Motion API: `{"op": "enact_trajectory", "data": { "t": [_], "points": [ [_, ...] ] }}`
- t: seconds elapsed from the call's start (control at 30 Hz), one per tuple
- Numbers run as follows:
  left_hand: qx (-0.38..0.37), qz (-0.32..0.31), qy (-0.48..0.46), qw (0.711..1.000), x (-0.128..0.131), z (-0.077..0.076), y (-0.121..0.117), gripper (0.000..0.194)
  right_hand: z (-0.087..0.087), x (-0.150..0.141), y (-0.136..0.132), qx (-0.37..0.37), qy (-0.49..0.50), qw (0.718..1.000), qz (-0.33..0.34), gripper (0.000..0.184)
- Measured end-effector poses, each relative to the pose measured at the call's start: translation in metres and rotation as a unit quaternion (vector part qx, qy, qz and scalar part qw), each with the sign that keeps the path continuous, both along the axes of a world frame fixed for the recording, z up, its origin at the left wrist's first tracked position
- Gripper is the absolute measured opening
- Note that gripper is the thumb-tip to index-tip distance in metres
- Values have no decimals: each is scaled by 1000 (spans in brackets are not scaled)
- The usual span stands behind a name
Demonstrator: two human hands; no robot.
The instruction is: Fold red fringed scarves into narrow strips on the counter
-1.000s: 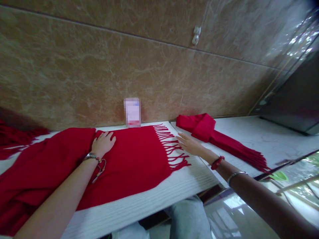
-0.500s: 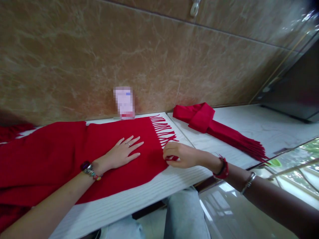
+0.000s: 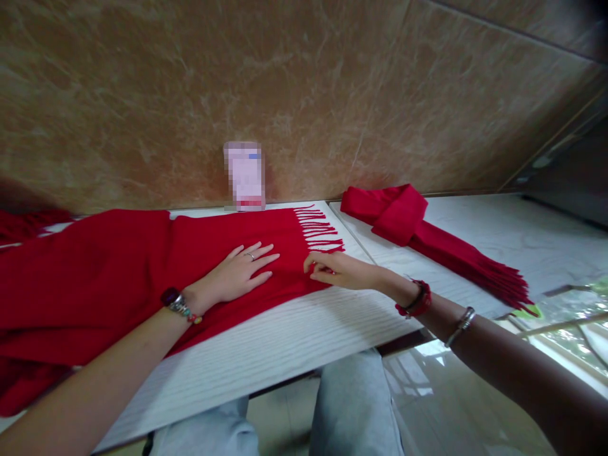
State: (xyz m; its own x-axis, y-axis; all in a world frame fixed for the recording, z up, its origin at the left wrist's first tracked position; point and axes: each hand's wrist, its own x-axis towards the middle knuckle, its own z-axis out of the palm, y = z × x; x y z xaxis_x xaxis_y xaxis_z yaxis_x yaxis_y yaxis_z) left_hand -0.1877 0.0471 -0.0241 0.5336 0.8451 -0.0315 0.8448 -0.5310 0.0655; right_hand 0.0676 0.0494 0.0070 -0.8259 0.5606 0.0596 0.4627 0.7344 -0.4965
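A wide red scarf lies spread over the left part of the white table, its fringe pointing right. Flat on top of it rests my left hand, fingers spread, a ring on one finger. At the fringed end, by the near corner, my right hand is closed with curled fingers. Some red cloth shows between its thumb and fingers, so it appears to grip the scarf's edge there. The near strands of fringe are hidden behind this hand.
Another red scarf, folded narrow, lies to the right on the white table. A blurred pale pink and white object stands against the brown marble wall. My knees are below the table's front edge. A dark box-like object is at the far right.
My right hand has moved slightly left and toward the wall, and the scarf's near edge has shifted that way too. My left hand stays flat on the cloth. The whole view has tilted slightly.
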Motion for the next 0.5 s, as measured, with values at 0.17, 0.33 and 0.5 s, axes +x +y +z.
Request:
{"op": "enact_trajectory", "data": {
  "t": [0.17, 0.33, 0.5],
  "points": [
    [6, -6, -8, 1000, 0, 0, 0, 47, 6, 6, -7, 122, 45, 991, 36, 21],
    [7, -8, -12, 1000, 1, 1, -2, 47, -5, 2, -29, 180, -9, 982, 52, 30],
    [10, -6, -7, 1000, 1, 3, -3, 46, -20, -17, -21, 194, 33, 980, -39, 35]
  ]
}}
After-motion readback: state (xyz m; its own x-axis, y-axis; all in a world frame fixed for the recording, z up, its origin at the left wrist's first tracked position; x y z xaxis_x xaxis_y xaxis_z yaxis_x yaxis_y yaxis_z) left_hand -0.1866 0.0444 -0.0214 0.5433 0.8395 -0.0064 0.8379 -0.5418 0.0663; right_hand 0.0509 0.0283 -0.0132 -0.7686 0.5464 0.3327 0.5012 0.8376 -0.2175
